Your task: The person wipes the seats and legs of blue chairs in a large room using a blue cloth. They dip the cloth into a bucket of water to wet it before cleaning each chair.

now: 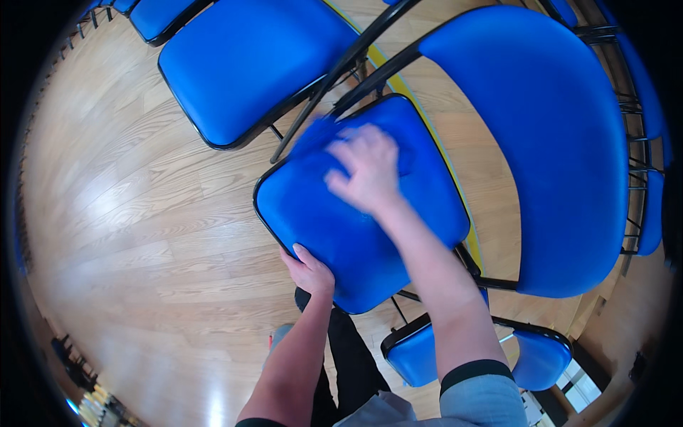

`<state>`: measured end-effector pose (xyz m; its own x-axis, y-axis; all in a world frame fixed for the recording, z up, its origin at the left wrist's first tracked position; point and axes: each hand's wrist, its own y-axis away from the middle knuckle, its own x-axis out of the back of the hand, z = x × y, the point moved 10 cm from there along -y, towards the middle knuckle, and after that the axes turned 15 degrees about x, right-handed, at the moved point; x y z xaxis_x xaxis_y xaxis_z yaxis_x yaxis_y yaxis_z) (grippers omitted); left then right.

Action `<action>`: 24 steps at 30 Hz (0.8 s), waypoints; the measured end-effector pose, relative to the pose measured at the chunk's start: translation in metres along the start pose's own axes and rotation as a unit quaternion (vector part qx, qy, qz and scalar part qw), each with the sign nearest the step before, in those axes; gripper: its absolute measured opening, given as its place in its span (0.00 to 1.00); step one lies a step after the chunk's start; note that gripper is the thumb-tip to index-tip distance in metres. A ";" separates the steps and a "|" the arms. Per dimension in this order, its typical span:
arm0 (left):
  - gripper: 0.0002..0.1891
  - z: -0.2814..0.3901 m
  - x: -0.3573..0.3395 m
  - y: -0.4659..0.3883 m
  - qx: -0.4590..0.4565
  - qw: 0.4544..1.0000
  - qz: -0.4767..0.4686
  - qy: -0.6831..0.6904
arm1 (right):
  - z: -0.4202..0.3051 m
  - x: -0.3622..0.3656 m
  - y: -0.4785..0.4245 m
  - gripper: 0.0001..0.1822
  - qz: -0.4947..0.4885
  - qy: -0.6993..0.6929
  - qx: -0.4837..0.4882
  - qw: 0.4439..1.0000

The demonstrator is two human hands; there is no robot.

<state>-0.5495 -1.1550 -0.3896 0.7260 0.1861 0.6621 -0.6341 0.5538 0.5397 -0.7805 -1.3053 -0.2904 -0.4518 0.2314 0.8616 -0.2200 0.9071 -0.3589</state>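
Note:
A folding chair with a blue padded seat (341, 240) and a black metal frame stands before me, its curved blue backrest (565, 160) to the right. My left hand (312, 275) grips the near left edge of the seat, thumb on top. Over the far part of the seat is my right hand (368, 165), blurred by motion, its fingers spread on or just above a blue cloth (320, 133). The cloth is close in colour to the seat, so its outline is hard to tell. Whether the right fingers grip it is unclear.
Another blue folding chair (251, 64) stands beyond the seat, with more in a row behind. A further chair (416, 355) is near my right elbow. Several chairs line the right rim. A yellow floor line (453, 176) runs under the chairs on the wooden floor (144, 213).

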 end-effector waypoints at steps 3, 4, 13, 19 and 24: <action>0.34 0.004 -0.003 0.005 -0.010 1.000 -0.002 -0.007 | 0.083 0.025 0.001 0.26 0.021 0.146 -0.116 0.982; 0.34 0.006 -0.005 0.006 -0.012 1.000 -0.006 -0.014 | 0.090 0.019 -0.001 0.27 0.004 0.157 -0.157 0.975; 0.35 -0.002 -0.001 -0.001 -0.050 0.998 0.041 -0.024 | -0.080 -0.047 -0.018 0.23 -0.053 -0.042 0.002 0.998; 0.36 0.001 0.002 0.002 0.010 0.998 0.035 -0.050 | 0.061 0.020 0.006 0.23 0.009 0.090 -0.051 0.995; 0.37 0.007 -0.002 0.009 0.021 0.999 0.009 -0.049 | 0.171 0.037 0.066 0.25 0.042 -0.002 -0.364 0.930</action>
<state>-0.5589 -1.1558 -0.3824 0.6855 0.1143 0.7190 -0.6596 0.5156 0.5469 -0.9592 -1.2974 -0.3436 -0.4442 0.3124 0.8397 0.4598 0.8839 -0.0856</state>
